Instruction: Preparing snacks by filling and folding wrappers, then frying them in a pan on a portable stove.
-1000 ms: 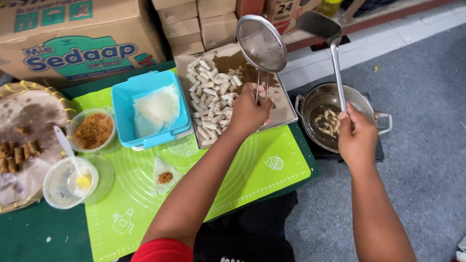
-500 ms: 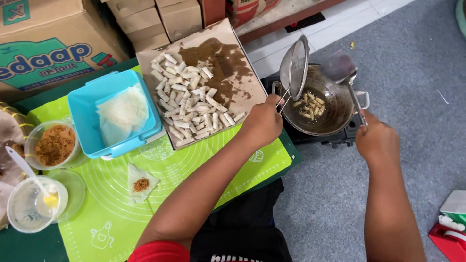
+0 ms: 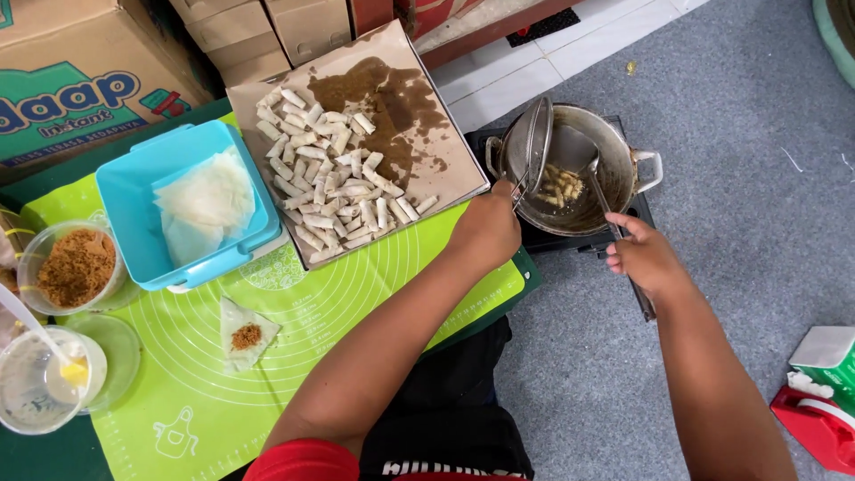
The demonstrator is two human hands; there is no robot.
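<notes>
Count, head view. Hands: two, left hand (image 3: 488, 227) and right hand (image 3: 643, 258). Wok (image 3: 623, 169): one. Mesh skimmer (image 3: 537, 147): one. Metal spatula (image 3: 588, 165): one. Blue tub (image 3: 134, 178): one. Clear bowls: two, crumb bowl (image 3: 76, 267) and liquid bowl (image 3: 36, 383). Open filled wrapper (image 3: 245, 334): one. Small rolls (image 3: 329, 178) on brown paper: several dozen, too crowded for an exact tally.

Round wire-mesh strainer (image 3: 537, 147) lowered from high above the paper into the metal frying pan (image 3: 623, 165), long metal spatula (image 3: 595, 174) dipped among the frying rolls.
</notes>
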